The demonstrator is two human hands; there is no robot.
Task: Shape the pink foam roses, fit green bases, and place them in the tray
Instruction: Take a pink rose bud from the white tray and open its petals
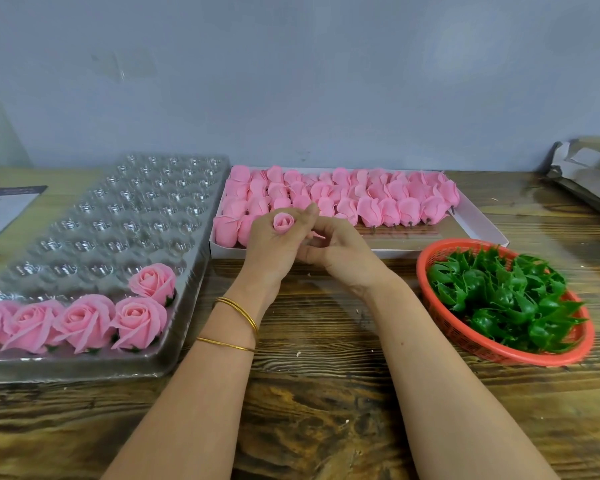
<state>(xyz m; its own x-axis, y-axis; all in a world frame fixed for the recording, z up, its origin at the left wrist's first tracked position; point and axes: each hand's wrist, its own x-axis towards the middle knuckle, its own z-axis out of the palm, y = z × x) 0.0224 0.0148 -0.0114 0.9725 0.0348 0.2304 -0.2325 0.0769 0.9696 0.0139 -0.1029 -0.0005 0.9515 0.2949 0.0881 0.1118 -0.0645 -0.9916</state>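
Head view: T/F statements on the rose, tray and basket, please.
1. The left hand holds a rose. True.
2. The basket holds pink buds. False: it holds green bases.
3. The tray is full. False: finished roses fill only its near edge; most pockets are bare.
4. The box of buds lies right of the tray. True.

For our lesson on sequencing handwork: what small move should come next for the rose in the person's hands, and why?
Probably the right hand curls an outer petal outward. The pink foam rose bud in the grip of the left hand is tightly closed and shows no green base, unlike the opened pink roses in the clear plastic tray.
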